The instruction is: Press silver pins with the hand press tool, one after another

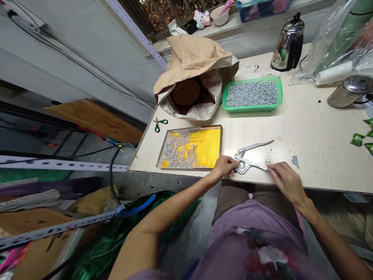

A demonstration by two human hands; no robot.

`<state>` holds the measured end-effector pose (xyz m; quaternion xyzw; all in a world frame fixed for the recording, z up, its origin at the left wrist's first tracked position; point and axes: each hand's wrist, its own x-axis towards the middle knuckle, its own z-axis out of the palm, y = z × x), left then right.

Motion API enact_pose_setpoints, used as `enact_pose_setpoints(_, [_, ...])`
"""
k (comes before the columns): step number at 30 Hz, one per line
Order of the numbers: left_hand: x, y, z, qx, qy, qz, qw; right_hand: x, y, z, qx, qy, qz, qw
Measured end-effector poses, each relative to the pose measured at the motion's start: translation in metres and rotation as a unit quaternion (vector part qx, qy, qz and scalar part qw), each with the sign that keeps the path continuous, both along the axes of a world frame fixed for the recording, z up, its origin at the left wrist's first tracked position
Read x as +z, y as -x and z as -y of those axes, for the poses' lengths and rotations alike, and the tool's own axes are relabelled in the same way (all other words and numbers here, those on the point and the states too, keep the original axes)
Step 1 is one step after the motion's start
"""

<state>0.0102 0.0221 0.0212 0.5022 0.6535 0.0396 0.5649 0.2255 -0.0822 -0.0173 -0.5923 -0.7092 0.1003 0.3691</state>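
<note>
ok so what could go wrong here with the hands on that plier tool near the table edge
The left hand sits right at the head of the metal hand tool, whose handles stand spread; if the right hand squeezes the lower handle, fingertips could get pinched. The tool lies close to the table front edge, so a nudge might drop it. The yellow tray of small metal pieces sits near the left forearm and could be bumped, spilling them.

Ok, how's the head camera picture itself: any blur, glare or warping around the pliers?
Head view: pliers and both hands, left hand and right hand, are sharp under even light; wide-lens warping bends the table edge; glare on the kettle; left margin smeared.
</note>
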Motion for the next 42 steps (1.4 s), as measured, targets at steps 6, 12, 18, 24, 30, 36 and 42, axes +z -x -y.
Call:
enact_pose_setpoints(6, [0.000, 0.000, -0.004, -0.025, 0.026, -0.047, 0.998, 0.002, 0.012, -0.020, 0.051, 0.072, 0.109, 0.990])
enact_pose_setpoints(12, [-0.003, -0.001, -0.006, -0.043, 0.051, -0.060, 0.996, -0.004, 0.014, -0.032, 0.082, 0.079, 0.197, 0.974])
enact_pose_setpoints(18, [-0.011, 0.000, -0.005, -0.050, 0.070, -0.031, 0.996, 0.003, 0.008, -0.033, 0.094, 0.099, 0.231, 0.963])
enact_pose_setpoints(24, [-0.016, 0.002, -0.005, -0.041, 0.082, -0.030, 0.995, 0.005, -0.009, -0.053, 0.134, 0.114, 0.205, 0.963])
enact_pose_setpoints(30, [-0.012, -0.001, -0.004, -0.022, 0.090, -0.038, 0.995, -0.006, -0.023, -0.092, 0.184, 0.134, 0.251, 0.941])
enact_pose_setpoints(36, [-0.010, -0.002, -0.002, -0.008, 0.093, -0.036, 0.995, 0.000, -0.019, -0.095, 0.183, 0.128, 0.246, 0.943])
enact_pose_setpoints(42, [-0.013, -0.002, 0.002, 0.021, 0.083, -0.030, 0.996, 0.004, -0.010, -0.089, 0.137, 0.129, 0.290, 0.938])
